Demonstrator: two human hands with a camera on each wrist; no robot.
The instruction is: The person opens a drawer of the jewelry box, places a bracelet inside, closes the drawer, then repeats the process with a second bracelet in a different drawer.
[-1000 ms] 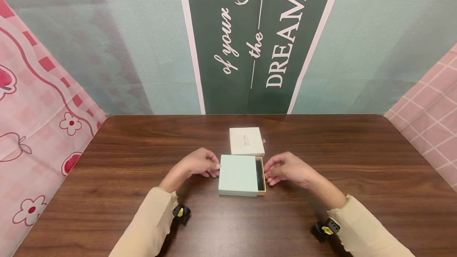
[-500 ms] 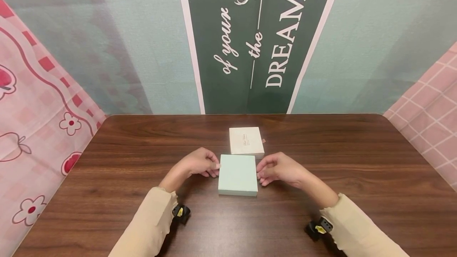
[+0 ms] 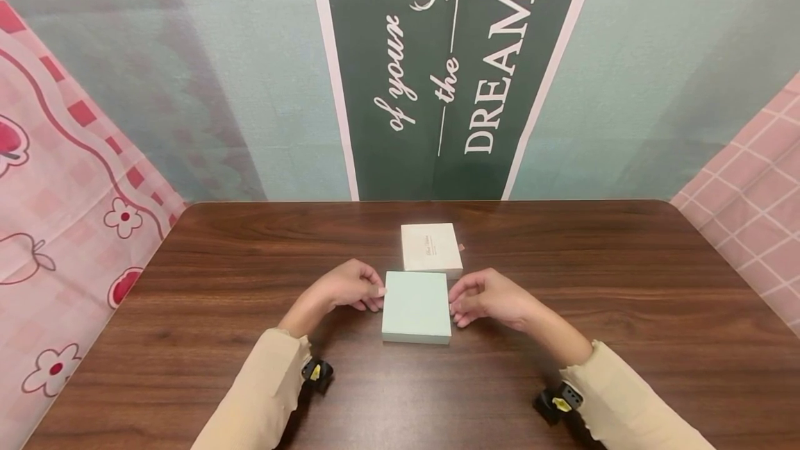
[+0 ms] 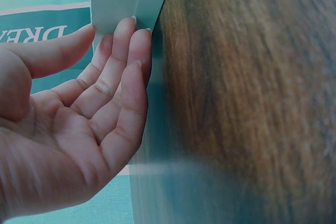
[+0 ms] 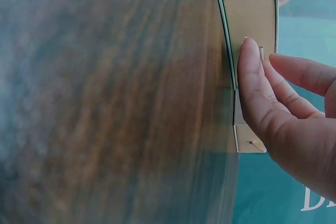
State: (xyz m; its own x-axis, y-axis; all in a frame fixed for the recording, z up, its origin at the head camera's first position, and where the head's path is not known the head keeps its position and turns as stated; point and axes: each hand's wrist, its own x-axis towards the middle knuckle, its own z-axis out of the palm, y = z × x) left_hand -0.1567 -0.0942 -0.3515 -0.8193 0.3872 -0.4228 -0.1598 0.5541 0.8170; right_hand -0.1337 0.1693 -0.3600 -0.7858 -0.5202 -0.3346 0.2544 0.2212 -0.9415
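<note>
A pale mint-green drawer box [image 3: 416, 304] lies flat on the table, its sleeve covering the drawer in the head view. My left hand [image 3: 353, 285] is at its left side; in the left wrist view the slightly bent fingertips [image 4: 124, 30] rest against the side wall, the thumb raised apart from them. At the right end is my right hand [image 3: 490, 297]. The right wrist view shows the tan drawer front [image 5: 251, 19] inside the sleeve, with a small pull tab [image 5: 261, 52] between my fingers and thumb. These fingers touch or nearly touch the front, without a pinch.
A smaller white box [image 3: 431, 247] with faint print and a small pinkish tab stands just behind the green box. Both sit on a dark brown wooden table [image 3: 250, 242]. Hanging cloths form a backdrop [image 3: 294, 89] behind and at the sides.
A second ago the drawer stuck out on the right with a dark inside showing. My right hand has moved left and the drawer is inside the sleeve. The last half second shows no movement.
</note>
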